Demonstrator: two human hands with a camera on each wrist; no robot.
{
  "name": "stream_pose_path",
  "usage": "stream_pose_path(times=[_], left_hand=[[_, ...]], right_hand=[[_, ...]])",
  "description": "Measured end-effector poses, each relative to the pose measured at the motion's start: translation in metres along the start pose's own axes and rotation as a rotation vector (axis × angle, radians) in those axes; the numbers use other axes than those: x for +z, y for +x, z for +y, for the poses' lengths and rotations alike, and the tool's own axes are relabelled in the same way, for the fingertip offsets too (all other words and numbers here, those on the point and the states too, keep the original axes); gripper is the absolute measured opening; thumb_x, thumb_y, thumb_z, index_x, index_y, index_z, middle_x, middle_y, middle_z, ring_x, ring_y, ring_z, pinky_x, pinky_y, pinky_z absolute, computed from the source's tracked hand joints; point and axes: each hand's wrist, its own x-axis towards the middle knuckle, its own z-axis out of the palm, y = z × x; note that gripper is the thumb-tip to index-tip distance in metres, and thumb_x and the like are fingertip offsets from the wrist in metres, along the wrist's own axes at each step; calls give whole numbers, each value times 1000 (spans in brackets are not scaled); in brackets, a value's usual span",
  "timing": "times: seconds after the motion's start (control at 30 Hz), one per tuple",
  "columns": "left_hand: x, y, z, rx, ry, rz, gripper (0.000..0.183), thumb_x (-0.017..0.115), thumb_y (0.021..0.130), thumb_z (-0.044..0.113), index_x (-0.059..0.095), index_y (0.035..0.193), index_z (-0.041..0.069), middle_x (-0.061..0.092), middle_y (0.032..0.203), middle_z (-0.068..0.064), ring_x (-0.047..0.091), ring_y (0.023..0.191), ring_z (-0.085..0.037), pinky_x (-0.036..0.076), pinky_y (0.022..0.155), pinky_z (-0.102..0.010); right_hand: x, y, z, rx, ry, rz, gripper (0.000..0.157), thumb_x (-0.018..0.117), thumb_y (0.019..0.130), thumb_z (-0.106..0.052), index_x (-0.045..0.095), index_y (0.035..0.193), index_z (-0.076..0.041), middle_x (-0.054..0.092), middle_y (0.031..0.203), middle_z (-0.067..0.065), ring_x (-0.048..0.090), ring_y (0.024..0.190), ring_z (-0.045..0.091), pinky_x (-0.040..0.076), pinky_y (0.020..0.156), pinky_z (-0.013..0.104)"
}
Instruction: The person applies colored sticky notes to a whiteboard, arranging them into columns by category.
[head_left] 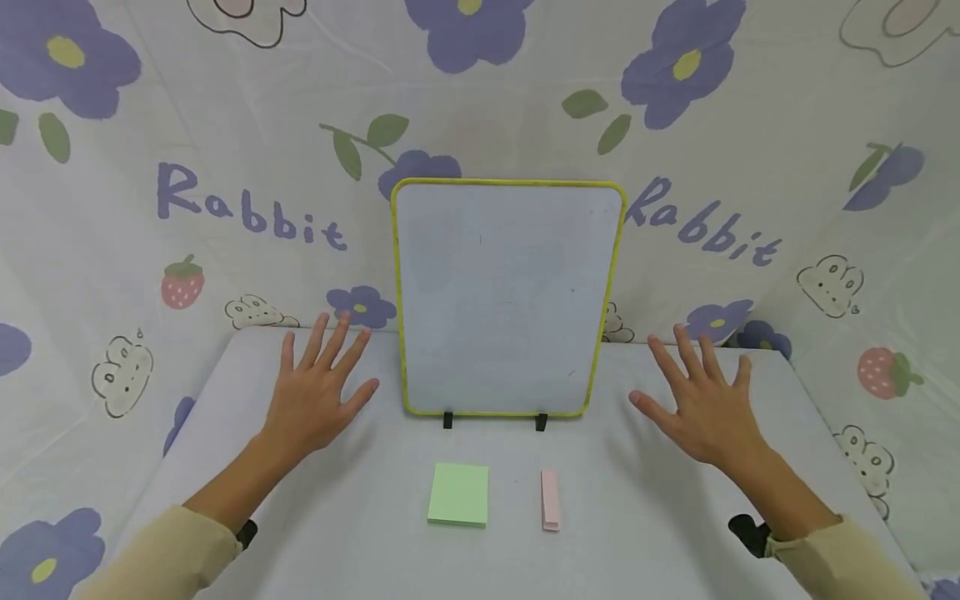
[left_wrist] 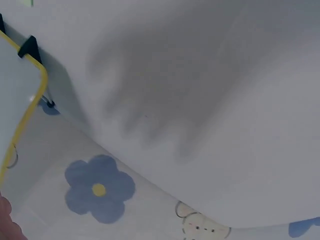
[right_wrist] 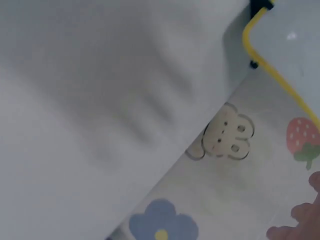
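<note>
Hands (head_left: pixel 318 392) (head_left: pixel 701 404) hover spread and empty, flanking the whiteboard (head_left: pixel 506 296); we judge a clean reach to the green pad (head_left: pixel 458 493) needs one hand dropping straight back.

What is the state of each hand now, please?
Left hand: open, fingers spread, holding nothing.
Right hand: open, fingers spread, holding nothing.

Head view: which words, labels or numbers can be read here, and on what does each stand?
"Rabbit" in purple, on the flowered backdrop cloth, left of the yellow-framed whiteboard.
"Rabbit" again on that cloth, right of the board.
Whiteboard, green sticky-note pad, pink sticky-note strip: no writing readable.
</note>
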Motion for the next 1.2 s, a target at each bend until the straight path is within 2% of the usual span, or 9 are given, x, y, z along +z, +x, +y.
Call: stream_pose_path(times=[0.13,0.23,0.3,0.47,0.6,0.8,0.97,1.13,1.2], left_hand=[[0,0,18,66,-34,25,67,42,99,54,40,154,15,25,163,-10,5,153,-28,11,113,-69],[3,-1,31,108,-60,28,69,30,101,60,40,154,17,27,163,-10,10,153,-29,12,113,-68],[6,-2,41,130,-80,16,70,27,102,61,39,154,18,28,162,-9,13,152,-30,11,114,-67],[14,-9,65,182,-146,-65,67,39,101,57,35,156,20,23,164,-6,15,152,-29,12,115,-64],[22,-16,84,225,-207,-134,66,47,100,51,33,157,20,21,165,-5,14,152,-28,16,115,-63],[37,-28,111,281,-264,-198,66,48,101,50,32,157,19,21,165,-5,18,151,-29,24,112,-64],[46,-36,132,304,-338,-276,66,43,102,52,31,158,20,22,165,-4,20,151,-28,25,113,-61],[54,-45,150,326,-396,-367,67,37,103,57,29,158,20,26,163,-4,22,150,-25,26,113,-59],[58,-49,155,348,-398,-390,67,35,103,57,29,158,21,28,163,-3,23,150,-24,26,114,-58]], right_hand=[[2,-5,-10,-17,135,-25,85,50,96,-61,15,161,-19,9,165,18,14,147,48,3,107,77],[6,-9,-16,-51,240,-41,85,55,96,-57,17,161,-18,14,165,17,20,146,47,11,108,74],[11,-11,-21,-67,312,-52,85,59,95,-54,20,160,-17,18,164,17,24,145,45,18,108,71],[25,-20,-34,-54,516,-136,87,66,92,-50,23,160,-18,26,162,14,31,144,41,29,109,64],[41,-30,-44,-28,637,-192,88,71,88,-50,28,159,-19,33,159,13,34,143,40,33,108,61],[62,-44,-56,-48,738,-200,82,79,83,-42,43,152,-18,47,151,8,43,138,37,38,106,59],[72,-53,-60,-97,797,-190,77,82,77,-44,55,144,-16,57,143,-2,49,135,27,41,106,48],[81,-58,-62,-161,814,-175,72,84,74,-42,63,135,-9,63,135,-2,56,129,21,44,104,36],[84,-60,-63,-169,809,-183,71,84,74,-42,64,134,-9,64,133,-2,56,127,21,44,104,36]])
